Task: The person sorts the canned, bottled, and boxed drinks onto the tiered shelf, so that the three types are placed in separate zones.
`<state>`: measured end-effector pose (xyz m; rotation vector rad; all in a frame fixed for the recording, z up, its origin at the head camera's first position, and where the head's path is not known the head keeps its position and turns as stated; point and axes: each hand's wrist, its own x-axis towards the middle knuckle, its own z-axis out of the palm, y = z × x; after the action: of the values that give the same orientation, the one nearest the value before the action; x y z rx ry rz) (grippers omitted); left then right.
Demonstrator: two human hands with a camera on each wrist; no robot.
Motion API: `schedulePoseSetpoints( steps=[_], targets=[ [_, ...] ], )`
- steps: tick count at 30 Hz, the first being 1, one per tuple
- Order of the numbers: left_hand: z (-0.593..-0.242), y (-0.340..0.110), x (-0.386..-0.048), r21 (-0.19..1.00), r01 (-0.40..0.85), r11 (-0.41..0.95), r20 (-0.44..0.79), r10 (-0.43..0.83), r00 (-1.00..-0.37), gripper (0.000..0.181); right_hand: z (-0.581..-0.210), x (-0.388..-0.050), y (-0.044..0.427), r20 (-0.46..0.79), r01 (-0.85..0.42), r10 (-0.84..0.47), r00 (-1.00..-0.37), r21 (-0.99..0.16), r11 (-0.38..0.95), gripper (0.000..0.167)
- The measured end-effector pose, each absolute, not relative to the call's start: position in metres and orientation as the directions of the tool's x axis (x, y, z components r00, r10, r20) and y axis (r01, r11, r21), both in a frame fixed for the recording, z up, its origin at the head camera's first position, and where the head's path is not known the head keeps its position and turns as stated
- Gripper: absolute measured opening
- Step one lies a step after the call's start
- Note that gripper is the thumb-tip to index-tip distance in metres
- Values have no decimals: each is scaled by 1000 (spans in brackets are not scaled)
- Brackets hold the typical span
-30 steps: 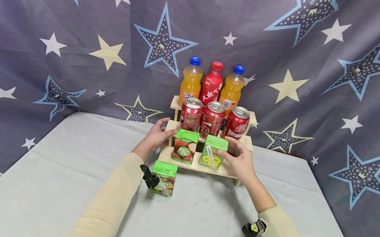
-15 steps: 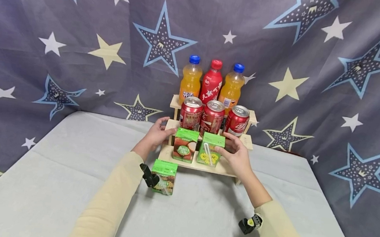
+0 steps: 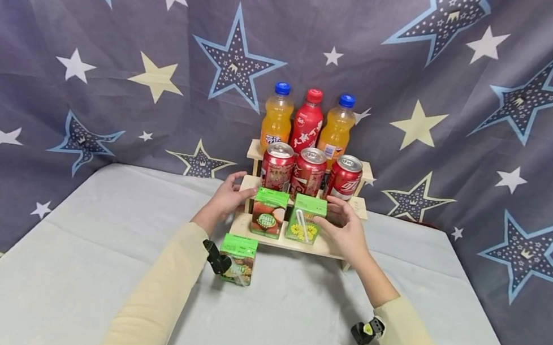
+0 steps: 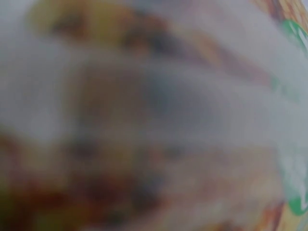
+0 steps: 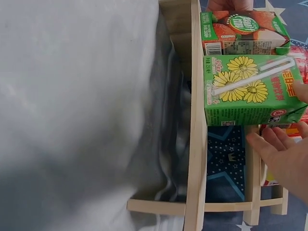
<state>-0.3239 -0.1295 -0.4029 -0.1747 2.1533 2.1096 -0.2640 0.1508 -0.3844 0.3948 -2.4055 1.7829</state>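
Two green drink cartons stand upright on the lowest step of a wooden shelf (image 3: 245, 226). The left carton (image 3: 269, 214) shows red fruit; the right carton (image 3: 307, 219) has yellow flowers and a wrapped straw. My right hand (image 3: 350, 232) is beside the flower carton, its thumb against the front and its fingers extended along the right side, seen closely in the right wrist view. My left hand (image 3: 224, 199) is at the shelf's left end, thumb tip at the fruit carton's edge. A third carton (image 3: 241, 254) stands on the table below my left wrist; it fills the left wrist view, blurred.
Three red cans (image 3: 309, 173) stand on the middle step. Behind them, two orange drink bottles (image 3: 277, 118) flank a red bottle (image 3: 308, 122) on the top step. A pale cloth covers the table (image 3: 290, 322); a star-patterned curtain (image 3: 134, 31) hangs behind.
The flower carton has shifted slightly left towards the fruit carton, and my right hand has moved left with it. My left hand has stayed in place.
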Motion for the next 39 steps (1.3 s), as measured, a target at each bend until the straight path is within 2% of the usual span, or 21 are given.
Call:
schedulePoseSetpoints(
  steps=[7, 14, 24, 39],
  targets=[
    [-402, -129, -324, 985, -172, 23, -172, 0, -985, 69, -385, -250, 160, 289, -308, -111, -951, -914, 264, 53],
    [-400, -130, -322, 985, -169, 34, -169, -4, -986, 69, -388, -232, 165, 258, -277, -104, -961, -919, 280, 44],
    [-401, -130, -322, 983, -180, 26, -180, -6, -984, 69, -393, -215, 155, 253, -306, -204, -946, -905, 294, 35],
    [-402, -128, -321, 984, -177, 25, -177, -9, -984, 68, -409, -199, 117, 171, -274, -363, -916, -928, 253, 38]
  ],
)
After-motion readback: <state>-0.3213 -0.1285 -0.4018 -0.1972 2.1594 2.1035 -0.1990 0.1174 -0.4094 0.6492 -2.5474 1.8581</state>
